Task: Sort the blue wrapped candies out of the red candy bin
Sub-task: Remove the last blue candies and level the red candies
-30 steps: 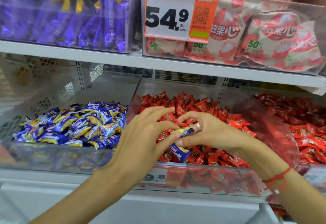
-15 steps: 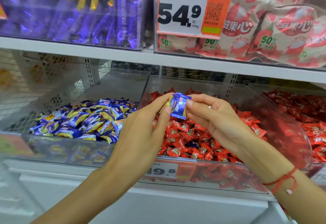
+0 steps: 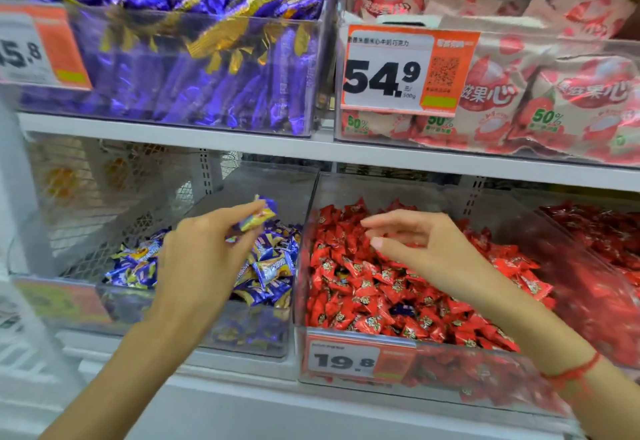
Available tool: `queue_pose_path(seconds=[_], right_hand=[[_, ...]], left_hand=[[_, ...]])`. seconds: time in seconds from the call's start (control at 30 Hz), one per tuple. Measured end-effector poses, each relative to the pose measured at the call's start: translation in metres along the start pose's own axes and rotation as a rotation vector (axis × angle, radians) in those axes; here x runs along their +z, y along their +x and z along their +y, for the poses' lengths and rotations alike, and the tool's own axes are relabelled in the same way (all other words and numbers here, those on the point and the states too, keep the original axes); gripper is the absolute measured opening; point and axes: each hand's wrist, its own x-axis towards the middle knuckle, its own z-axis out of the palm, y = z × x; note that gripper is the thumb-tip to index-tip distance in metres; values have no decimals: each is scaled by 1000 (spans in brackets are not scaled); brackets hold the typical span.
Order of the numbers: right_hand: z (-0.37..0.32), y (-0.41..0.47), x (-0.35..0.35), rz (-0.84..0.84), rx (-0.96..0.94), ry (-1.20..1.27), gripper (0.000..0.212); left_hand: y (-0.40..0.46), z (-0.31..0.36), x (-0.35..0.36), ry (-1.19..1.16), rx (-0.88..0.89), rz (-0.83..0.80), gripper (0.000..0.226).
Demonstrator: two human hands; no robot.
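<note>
My left hand (image 3: 204, 252) pinches a blue and yellow wrapped candy (image 3: 259, 216) at its fingertips, held above the clear bin of blue candies (image 3: 263, 332). My right hand (image 3: 422, 242) hovers with its fingers spread and nothing in it over the clear bin of red candies (image 3: 433, 367). A dark blue wrapper (image 3: 403, 309) peeks out among the red candies (image 3: 363, 287) near the bin's front. The blue candy pile (image 3: 273, 266) lies partly behind my left hand.
A white shelf edge (image 3: 311, 152) runs just above both bins. On it stand a bin of purple and gold wrappers (image 3: 194, 68) and a bin of pink packets (image 3: 554, 100) with a 54.9 price tag (image 3: 398, 72). Another red candy bin (image 3: 609, 242) sits at the right.
My left hand took the blue candy from the right hand and carried it left over the blue bin. My right hand let go and now hovers with its fingers apart above the red candies.
</note>
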Motion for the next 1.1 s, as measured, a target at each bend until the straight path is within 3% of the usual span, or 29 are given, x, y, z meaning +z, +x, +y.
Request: queue_pose_path(seconds=[0.1, 0.2, 0.33, 0.47, 0.57, 0.77, 0.9, 1.1], right_hand=[[18, 5, -26, -26, 20, -244, 17], [32, 4, -41, -128, 69, -404, 17], [47, 1, -28, -377, 48, -826, 22], [59, 5, -8, -326, -43, -1052, 31], [64, 6, -14, -291, -33, -987, 28], [43, -5, -43, -263, 109, -283, 16], [30, -9, -30, -214, 204, 26, 14], [26, -6, -32, -158, 301, -28, 15]], left_hand=[[-1, -9, 2, 271, -67, -185, 41], [-6, -1, 8, 156, 1, -266, 56], [-16, 22, 18, -4, 234, -248, 50], [-27, 29, 30, 40, 408, -313, 44], [-26, 27, 31, 85, 434, -328, 42], [-30, 36, 33, -36, 405, -305, 37], [-36, 49, 39, -169, 352, -305, 46], [-34, 52, 45, -104, 355, -322, 45]])
